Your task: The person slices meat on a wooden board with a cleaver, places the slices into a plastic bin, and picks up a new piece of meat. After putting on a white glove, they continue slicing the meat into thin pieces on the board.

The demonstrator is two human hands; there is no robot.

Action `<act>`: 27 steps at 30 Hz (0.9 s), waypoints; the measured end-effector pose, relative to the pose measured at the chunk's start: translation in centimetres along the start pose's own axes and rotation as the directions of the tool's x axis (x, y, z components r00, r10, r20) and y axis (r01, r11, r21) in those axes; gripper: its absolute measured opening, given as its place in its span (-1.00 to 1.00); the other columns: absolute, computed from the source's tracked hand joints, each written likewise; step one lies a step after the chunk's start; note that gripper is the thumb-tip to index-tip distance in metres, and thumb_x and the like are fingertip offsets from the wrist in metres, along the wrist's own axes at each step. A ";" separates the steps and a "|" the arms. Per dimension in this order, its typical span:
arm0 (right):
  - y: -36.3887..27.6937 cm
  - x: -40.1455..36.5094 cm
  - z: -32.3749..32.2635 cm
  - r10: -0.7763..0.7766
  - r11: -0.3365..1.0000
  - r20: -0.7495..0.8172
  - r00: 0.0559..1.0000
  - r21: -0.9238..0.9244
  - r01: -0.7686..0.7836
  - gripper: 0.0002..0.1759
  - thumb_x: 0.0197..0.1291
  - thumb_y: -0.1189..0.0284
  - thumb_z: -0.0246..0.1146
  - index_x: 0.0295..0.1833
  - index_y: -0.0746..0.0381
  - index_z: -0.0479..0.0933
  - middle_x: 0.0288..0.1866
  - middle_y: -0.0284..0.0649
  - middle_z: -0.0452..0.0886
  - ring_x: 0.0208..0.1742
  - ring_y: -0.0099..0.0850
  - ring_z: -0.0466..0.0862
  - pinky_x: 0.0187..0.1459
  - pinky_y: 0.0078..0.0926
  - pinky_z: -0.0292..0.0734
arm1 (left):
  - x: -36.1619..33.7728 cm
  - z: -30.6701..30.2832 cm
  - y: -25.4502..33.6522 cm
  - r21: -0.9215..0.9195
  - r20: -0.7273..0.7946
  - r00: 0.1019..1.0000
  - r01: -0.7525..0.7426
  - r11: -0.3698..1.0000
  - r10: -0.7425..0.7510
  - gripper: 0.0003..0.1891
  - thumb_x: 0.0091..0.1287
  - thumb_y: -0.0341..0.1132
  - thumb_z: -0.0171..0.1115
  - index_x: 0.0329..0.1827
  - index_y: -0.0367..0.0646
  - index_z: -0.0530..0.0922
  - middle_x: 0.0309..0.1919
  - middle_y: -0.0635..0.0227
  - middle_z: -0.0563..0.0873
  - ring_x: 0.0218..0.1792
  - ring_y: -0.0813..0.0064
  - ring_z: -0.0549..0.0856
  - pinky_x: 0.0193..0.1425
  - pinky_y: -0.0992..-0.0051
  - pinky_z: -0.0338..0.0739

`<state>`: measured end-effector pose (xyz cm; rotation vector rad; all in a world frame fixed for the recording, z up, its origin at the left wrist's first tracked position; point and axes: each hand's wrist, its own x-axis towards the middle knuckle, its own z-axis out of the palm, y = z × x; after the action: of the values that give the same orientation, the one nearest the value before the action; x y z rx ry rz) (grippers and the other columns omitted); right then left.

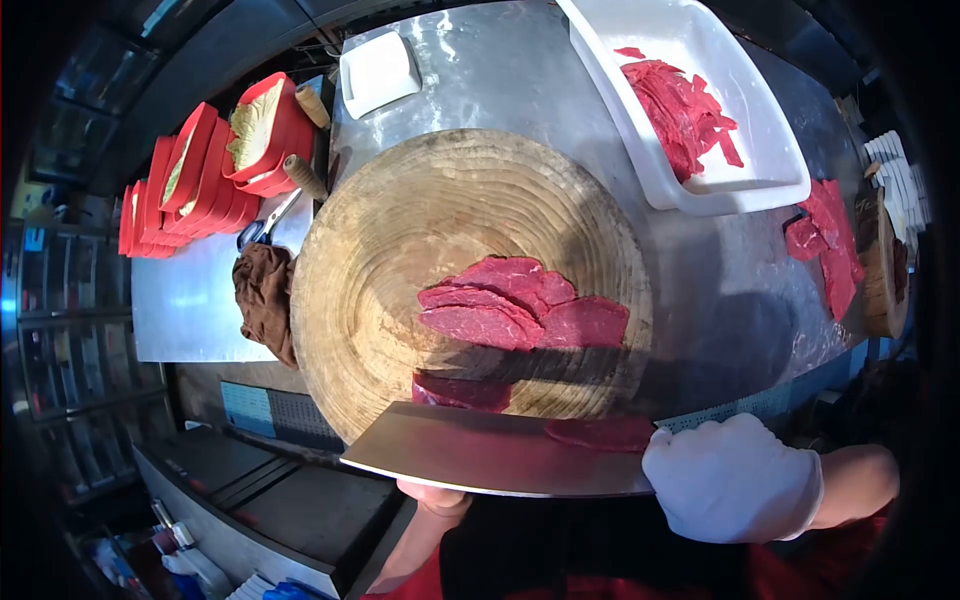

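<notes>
My right hand [735, 480], in a white glove, is closed around the handle end of a broad cleaver [450, 448]. The blade spans the near edge of a round wooden chopping block [370, 240]. A thin slice of red meat [600, 433] lies against the blade near my right hand. Just beyond the cleaver, a thicker piece of meat [462, 390] rests on the block, partly covered by the blade. Overlapping meat slices [510, 305] lie at the block's middle. Below the blade, only a small part of my left hand [435, 495] shows; its fingers are hidden.
A white tub [690, 195] with cut meat stands at the back right, and a white container [378, 75] at the back. Red trays [265, 140], scissors [265, 225] and a brown cloth [265, 295] sit on the left. More meat [830, 245] lies at the far right.
</notes>
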<state>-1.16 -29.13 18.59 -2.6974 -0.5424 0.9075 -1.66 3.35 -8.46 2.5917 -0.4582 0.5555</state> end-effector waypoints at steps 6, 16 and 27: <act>0.1 1.9 -0.5 -0.080 0.996 0.039 0.996 -0.024 0.081 -0.62 -0.01 0.37 0.23 -0.15 0.45 0.60 -0.58 -0.14 0.62 -0.59 -0.26 0.69 -0.59 -0.25 0.53 | -0.1 -0.7 0.1 -0.131 0.040 0.999 0.041 0.990 -0.036 -0.65 0.28 -0.17 0.31 0.01 -0.23 0.68 -0.20 0.24 0.76 -0.21 0.22 0.76 -0.01 0.31 0.66; -0.1 5.2 -2.3 -0.034 0.991 0.184 0.982 0.133 0.009 -0.55 -0.02 0.35 0.26 -0.05 0.46 0.57 -0.51 -0.11 0.66 -0.51 -0.20 0.72 -0.51 -0.21 0.57 | 3.1 -2.4 2.1 -0.352 0.096 0.988 0.147 0.925 -0.120 -0.74 0.25 -0.24 0.31 -0.11 -0.21 0.72 -0.26 0.25 0.75 -0.23 0.22 0.76 -0.04 0.29 0.65; -1.6 13.4 -0.8 -0.241 0.928 -0.180 0.954 0.246 0.281 -0.83 0.14 0.39 0.22 -0.36 0.30 0.50 -0.58 -0.18 0.52 -0.59 -0.20 0.65 -0.54 -0.28 0.56 | 12.7 -4.0 6.7 -0.391 -0.040 0.997 -0.083 0.917 0.073 -0.76 0.06 -0.34 0.46 -0.19 -0.17 0.75 -0.31 0.27 0.75 -0.28 0.21 0.73 -0.07 0.29 0.65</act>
<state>8.78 -22.18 12.68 -2.3527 -0.6737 0.6514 5.43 -3.14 2.93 2.1875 -0.5997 0.4660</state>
